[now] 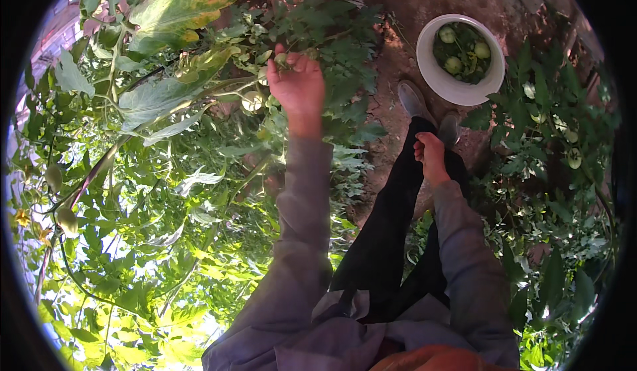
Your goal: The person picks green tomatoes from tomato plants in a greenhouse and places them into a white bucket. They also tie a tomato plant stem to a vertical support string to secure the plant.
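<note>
My left hand reaches into the tomato plant at upper centre, palm turned up and fingers curled. Between its thumb and fingers is a small green tomato; leaves hide part of the fingertips. Just left of the wrist, a pale green tomato hangs on a stem. My right hand is held in front of my legs with its fingers folded in, and nothing shows in it. Beyond my shoes stands a white bucket containing several green tomatoes and some leafy bits.
Tomato plants with thick stems crowd the left side, and more foliage with green fruit lines the right. A bare soil path runs between them. A large yellowing leaf overhangs the upper left.
</note>
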A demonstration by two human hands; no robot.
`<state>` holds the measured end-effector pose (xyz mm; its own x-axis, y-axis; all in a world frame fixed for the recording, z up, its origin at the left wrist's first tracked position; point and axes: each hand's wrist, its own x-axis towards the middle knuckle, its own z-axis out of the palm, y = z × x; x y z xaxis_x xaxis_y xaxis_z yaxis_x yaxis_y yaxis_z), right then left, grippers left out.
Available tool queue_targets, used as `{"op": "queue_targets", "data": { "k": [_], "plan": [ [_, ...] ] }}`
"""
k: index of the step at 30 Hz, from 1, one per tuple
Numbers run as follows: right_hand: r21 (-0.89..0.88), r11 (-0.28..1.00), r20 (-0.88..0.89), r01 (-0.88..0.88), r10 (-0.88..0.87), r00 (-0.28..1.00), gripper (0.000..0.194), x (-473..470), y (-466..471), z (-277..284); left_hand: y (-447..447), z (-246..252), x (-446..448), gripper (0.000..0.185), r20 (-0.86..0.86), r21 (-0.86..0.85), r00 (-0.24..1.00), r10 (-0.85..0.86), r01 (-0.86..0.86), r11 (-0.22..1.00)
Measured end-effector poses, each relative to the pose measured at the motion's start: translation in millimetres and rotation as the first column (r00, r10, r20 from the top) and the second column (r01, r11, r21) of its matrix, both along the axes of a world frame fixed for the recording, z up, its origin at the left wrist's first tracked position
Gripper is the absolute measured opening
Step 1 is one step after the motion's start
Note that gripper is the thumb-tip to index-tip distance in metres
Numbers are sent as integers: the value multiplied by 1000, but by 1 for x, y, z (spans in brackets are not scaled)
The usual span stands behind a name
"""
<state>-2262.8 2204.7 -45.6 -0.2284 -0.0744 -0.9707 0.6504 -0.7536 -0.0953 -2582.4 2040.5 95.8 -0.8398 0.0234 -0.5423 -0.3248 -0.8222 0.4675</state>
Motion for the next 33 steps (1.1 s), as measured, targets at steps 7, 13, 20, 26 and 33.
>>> {"op": "queue_targets", "data": {
  "k": [7, 13, 20, 26, 33],
  "plan": [
    [22, 999, 21, 36, -36, 999, 17, 1, -5, 3, 3, 21, 49, 42, 124, -145, 984, -127, 144, 979],
    [36, 998, 31, 46, -47, 998, 18, 2, -9, 1, 2, 18, 59, 39, 136, -164, 990, -29, 52, 985],
    [24, 996, 30, 86, -87, 996, 18, -2, -18, 4, 7, 12, 55, 45, 61, -204, 984, -169, 178, 963],
    [37, 995, 9, 95, -96, 995, 18, -1, -16, 5, 21, 8, 55, 52, 38, -80, 936, -351, 352, 932],
    [-7, 990, 49, 141, -140, 989, 18, -5, -7, -6, 94, 29, 87, 86, 347, 85, 722, -599, 612, 786]
  ]
}}
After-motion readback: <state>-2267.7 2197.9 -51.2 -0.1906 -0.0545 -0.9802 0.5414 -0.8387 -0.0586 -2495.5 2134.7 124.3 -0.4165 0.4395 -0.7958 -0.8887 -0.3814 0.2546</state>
